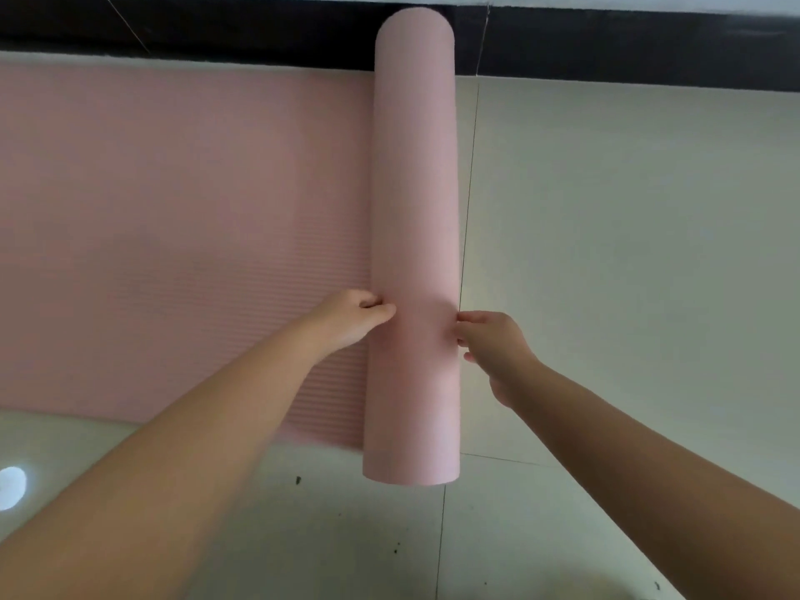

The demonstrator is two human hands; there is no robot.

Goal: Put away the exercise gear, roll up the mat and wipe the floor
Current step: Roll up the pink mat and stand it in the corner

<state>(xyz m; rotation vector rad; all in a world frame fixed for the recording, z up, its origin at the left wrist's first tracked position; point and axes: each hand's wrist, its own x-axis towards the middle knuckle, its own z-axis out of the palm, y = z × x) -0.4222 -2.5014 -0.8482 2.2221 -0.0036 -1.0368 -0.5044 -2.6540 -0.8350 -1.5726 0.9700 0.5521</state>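
Observation:
A pink exercise mat lies on the floor, partly rolled. The rolled part [413, 236] forms a thick cylinder running from near me to the far wall. The flat ribbed part of the mat [173, 236] stretches out to the left. My left hand [353, 316] presses against the roll's left side with its fingers curled. My right hand [493, 344] touches the roll's right side, fingertips on the pink surface. Both hands sit on the roll's nearer half.
Pale floor tiles [627, 253] extend to the right and in front of the roll. A black skirting band [627, 45] runs along the far wall. Small dark specks [298, 480] dot the near floor. A bright light patch [12, 487] shows at the lower left.

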